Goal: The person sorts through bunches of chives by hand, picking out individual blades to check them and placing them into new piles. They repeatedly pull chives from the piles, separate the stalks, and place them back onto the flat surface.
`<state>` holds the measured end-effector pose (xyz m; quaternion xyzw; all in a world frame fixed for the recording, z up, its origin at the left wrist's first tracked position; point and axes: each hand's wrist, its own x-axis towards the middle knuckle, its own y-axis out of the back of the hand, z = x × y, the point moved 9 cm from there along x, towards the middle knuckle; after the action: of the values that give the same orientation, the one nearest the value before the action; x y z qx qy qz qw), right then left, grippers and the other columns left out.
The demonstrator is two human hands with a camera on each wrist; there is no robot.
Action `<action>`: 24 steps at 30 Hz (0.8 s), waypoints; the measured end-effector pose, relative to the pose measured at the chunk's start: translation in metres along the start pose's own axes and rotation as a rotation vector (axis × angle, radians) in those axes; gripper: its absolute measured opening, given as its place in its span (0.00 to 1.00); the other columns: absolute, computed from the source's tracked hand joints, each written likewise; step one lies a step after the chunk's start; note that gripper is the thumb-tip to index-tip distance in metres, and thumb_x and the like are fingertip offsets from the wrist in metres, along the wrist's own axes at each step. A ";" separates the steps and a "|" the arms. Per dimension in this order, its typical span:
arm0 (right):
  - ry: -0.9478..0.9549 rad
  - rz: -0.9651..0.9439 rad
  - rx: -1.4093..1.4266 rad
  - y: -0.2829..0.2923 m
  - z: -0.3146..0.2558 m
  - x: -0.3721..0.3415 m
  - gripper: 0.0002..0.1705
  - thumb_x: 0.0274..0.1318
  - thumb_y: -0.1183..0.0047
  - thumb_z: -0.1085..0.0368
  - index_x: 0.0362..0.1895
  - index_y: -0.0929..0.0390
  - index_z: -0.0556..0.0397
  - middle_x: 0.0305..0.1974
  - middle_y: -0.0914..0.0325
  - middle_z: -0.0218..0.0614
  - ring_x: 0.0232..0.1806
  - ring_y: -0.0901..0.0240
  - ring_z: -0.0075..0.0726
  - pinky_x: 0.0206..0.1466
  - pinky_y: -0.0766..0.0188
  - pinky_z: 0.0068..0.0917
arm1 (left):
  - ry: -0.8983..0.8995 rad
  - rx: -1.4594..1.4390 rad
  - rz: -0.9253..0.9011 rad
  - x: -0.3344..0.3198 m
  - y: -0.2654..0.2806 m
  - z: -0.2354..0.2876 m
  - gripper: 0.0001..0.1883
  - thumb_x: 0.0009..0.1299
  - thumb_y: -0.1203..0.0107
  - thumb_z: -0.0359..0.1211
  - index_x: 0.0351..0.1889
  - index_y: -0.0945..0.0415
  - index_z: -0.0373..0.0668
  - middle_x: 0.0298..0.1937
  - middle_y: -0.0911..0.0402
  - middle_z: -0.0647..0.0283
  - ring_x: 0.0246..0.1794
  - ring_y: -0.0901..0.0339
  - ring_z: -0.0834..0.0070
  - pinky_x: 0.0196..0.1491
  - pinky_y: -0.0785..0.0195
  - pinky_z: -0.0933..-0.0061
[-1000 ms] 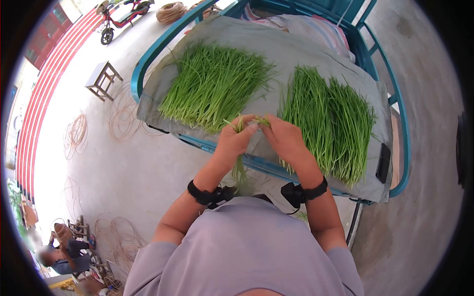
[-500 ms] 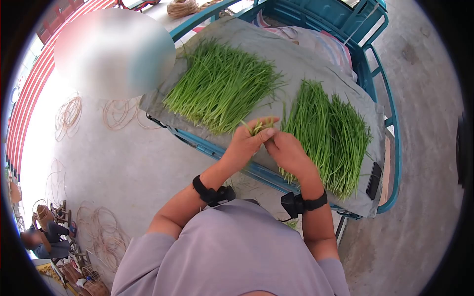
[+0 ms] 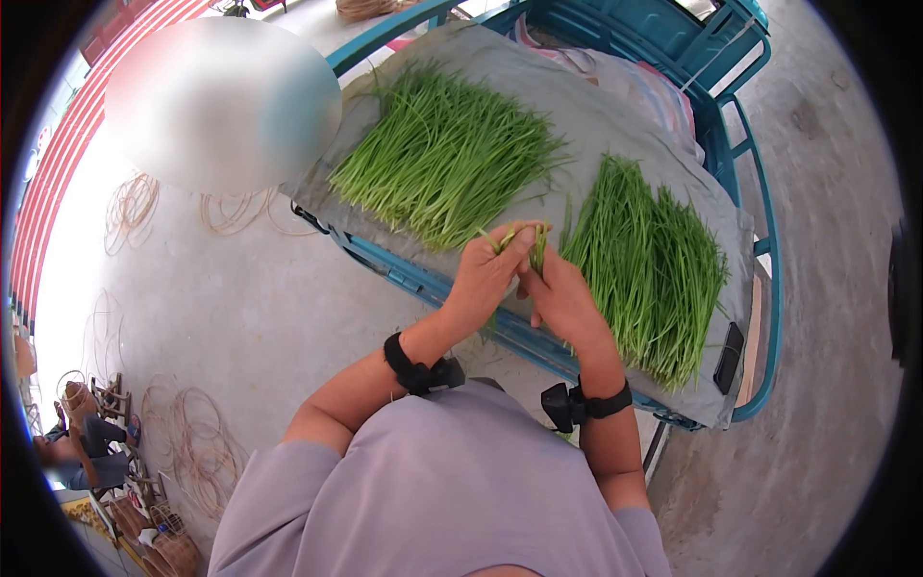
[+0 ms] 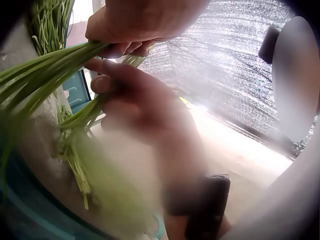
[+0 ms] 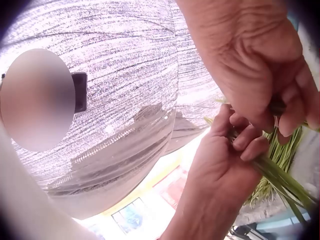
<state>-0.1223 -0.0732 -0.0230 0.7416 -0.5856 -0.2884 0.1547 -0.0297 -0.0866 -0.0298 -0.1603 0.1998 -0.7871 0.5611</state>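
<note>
Green stalks (image 3: 540, 246) have just come upright between the left hand (image 3: 486, 279) and right hand (image 3: 569, 300), both grips grasping stalks, so both now share the handling above the near rail (image 3: 409, 277).

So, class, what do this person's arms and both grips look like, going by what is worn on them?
The sleeves are short, plain and greyish lilac, leaving each forearm bare. A black band wraps each forearm's lower end, carrying a boxy black device. The left grip and right grip wear no gloves.
</note>
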 end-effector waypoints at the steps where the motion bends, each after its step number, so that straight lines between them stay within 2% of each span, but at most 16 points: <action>1: -0.003 -0.012 -0.015 -0.001 0.000 0.000 0.15 0.61 0.60 0.63 0.50 0.35 0.54 0.25 0.24 0.42 0.15 0.27 0.42 0.24 0.30 0.36 | 0.011 -0.014 -0.021 -0.001 -0.002 0.002 0.18 0.76 0.54 0.40 0.57 0.27 0.39 0.28 0.30 0.77 0.23 0.43 0.92 0.26 0.51 0.90; 4: -0.048 0.003 -0.010 -0.001 0.009 0.003 0.15 0.62 0.60 0.62 0.50 0.35 0.54 0.25 0.24 0.42 0.16 0.27 0.43 0.25 0.30 0.37 | -0.017 0.030 -0.045 0.001 -0.001 -0.007 0.18 0.75 0.53 0.38 0.58 0.27 0.38 0.33 0.28 0.75 0.32 0.36 0.90 0.33 0.43 0.89; 7: -0.042 0.032 -0.103 0.002 0.008 0.001 0.14 0.62 0.59 0.60 0.49 0.34 0.53 0.27 0.23 0.45 0.23 0.24 0.48 0.29 0.29 0.40 | -0.036 0.157 -0.058 0.002 -0.003 -0.013 0.17 0.75 0.52 0.36 0.57 0.27 0.38 0.38 0.26 0.71 0.40 0.32 0.87 0.42 0.38 0.85; 8: 0.000 0.067 -0.223 0.003 0.007 0.003 0.14 0.62 0.59 0.60 0.49 0.34 0.52 0.27 0.23 0.46 0.25 0.24 0.51 0.31 0.29 0.41 | -0.035 0.205 -0.064 0.003 -0.004 -0.014 0.16 0.75 0.52 0.35 0.56 0.27 0.38 0.39 0.25 0.70 0.42 0.31 0.86 0.45 0.37 0.83; 10: 0.084 0.138 -0.461 0.001 0.004 0.004 0.14 0.62 0.57 0.58 0.49 0.33 0.51 0.28 0.22 0.48 0.30 0.25 0.55 0.33 0.29 0.42 | -0.104 0.271 -0.032 0.005 0.000 -0.015 0.14 0.75 0.53 0.35 0.52 0.26 0.38 0.39 0.25 0.68 0.42 0.31 0.84 0.46 0.37 0.80; 14: 0.231 0.315 -0.409 0.010 -0.024 -0.010 0.11 0.63 0.56 0.58 0.43 0.33 0.51 0.29 0.24 0.48 0.33 0.27 0.59 0.34 0.31 0.44 | -0.367 0.325 0.164 0.010 0.018 0.029 0.12 0.77 0.57 0.38 0.41 0.27 0.40 0.37 0.24 0.65 0.41 0.28 0.80 0.51 0.35 0.74; 17: 0.309 0.344 -0.425 0.012 -0.036 -0.020 0.11 0.64 0.55 0.58 0.38 0.34 0.52 0.28 0.27 0.48 0.32 0.30 0.61 0.32 0.34 0.45 | -0.244 -0.232 0.105 0.017 0.028 0.040 0.13 0.77 0.59 0.41 0.37 0.30 0.43 0.32 0.26 0.66 0.38 0.27 0.75 0.50 0.32 0.68; 20: 0.291 0.300 -0.430 0.013 -0.031 -0.033 0.11 0.64 0.55 0.58 0.35 0.35 0.53 0.27 0.30 0.49 0.30 0.32 0.61 0.31 0.36 0.44 | -0.213 -0.467 0.162 0.016 0.052 0.063 0.12 0.77 0.60 0.42 0.37 0.32 0.45 0.29 0.29 0.68 0.33 0.27 0.74 0.46 0.29 0.64; 21: 0.286 0.287 -0.420 0.013 -0.024 -0.038 0.11 0.64 0.55 0.58 0.35 0.35 0.53 0.26 0.31 0.49 0.30 0.33 0.61 0.30 0.37 0.44 | -0.268 -0.604 0.217 0.023 0.074 0.065 0.13 0.78 0.62 0.42 0.37 0.35 0.44 0.25 0.31 0.68 0.28 0.31 0.75 0.38 0.29 0.70; 24: 0.240 0.218 -0.333 0.012 -0.009 -0.050 0.12 0.64 0.55 0.59 0.33 0.33 0.53 0.25 0.32 0.49 0.28 0.34 0.60 0.29 0.37 0.41 | -0.235 -0.881 0.197 0.037 0.114 0.069 0.14 0.79 0.64 0.41 0.35 0.36 0.43 0.21 0.39 0.71 0.21 0.39 0.80 0.29 0.36 0.76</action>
<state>-0.1337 -0.0291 0.0033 0.6671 -0.5843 -0.2724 0.3735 0.0849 -0.1639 -0.0249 -0.4518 0.4644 -0.5465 0.5306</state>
